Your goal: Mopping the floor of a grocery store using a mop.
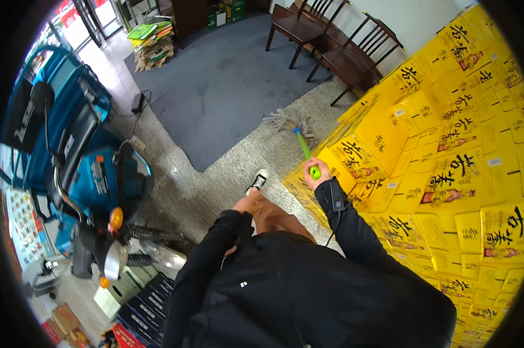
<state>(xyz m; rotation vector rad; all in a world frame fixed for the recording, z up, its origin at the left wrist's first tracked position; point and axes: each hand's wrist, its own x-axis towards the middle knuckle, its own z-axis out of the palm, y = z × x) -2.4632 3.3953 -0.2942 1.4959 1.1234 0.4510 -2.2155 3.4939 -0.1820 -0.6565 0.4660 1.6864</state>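
My right hand point(317, 173) is closed around the bright green handle of a mop point(303, 145), near the handle's upper end. The mop's grey string head point(279, 124) lies spread on the speckled floor, beside the edge of a dark grey mat point(215, 87). My left hand point(248, 202) rests by my thigh, over the brown trousers point(273, 216), with nothing seen in it. Its fingers look loosely stretched, though they show only in part. One black-and-white sneaker point(261, 181) stands on the floor just beyond that hand.
Stacked yellow cartons point(424, 156) rise close along my right. Dark wooden chairs point(299, 29) stand at the far right against the wall. A teal three-wheeled vehicle point(99, 168) fills the left side. Flattened cardboard point(153, 43) is piled at the far left, near a black power adapter point(138, 103).
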